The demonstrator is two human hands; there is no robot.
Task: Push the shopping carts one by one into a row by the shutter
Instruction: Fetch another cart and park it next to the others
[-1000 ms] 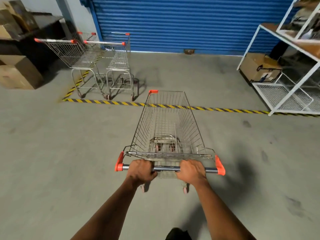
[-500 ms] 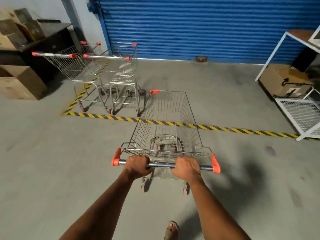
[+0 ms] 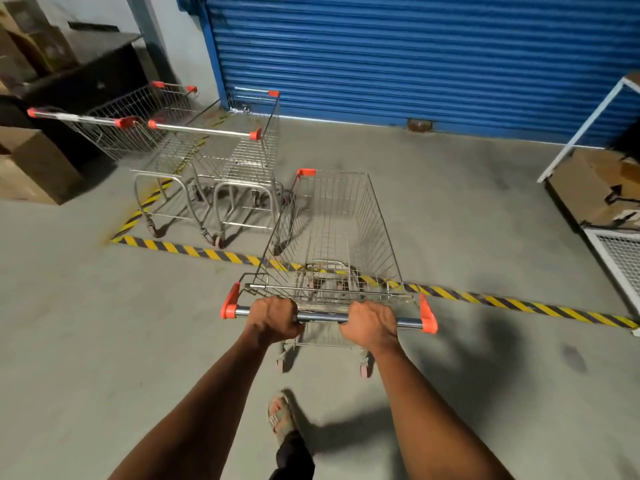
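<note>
While gripping the cart's handle point(image 3: 322, 318), left hand point(image 3: 273, 320) and right hand point(image 3: 369, 323) both wrapped tight round the bar. Since a second earlier, rolled the cart point(image 3: 332, 237) forward: front now past the striped floor tape point(image 3: 519, 304), just right of two parked carts point(image 3: 207, 157), nearer the blue shutter point(image 3: 415, 57). Sandalled foot point(image 3: 280, 415) stepped into view below.

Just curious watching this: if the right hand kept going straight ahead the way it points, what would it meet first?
The right hand grips the cart handle, pointing toward the shutter. Pushing the cart ahead, the floor looks free up to the shutter; the parked carts sit left, though depth is unclear.
</note>
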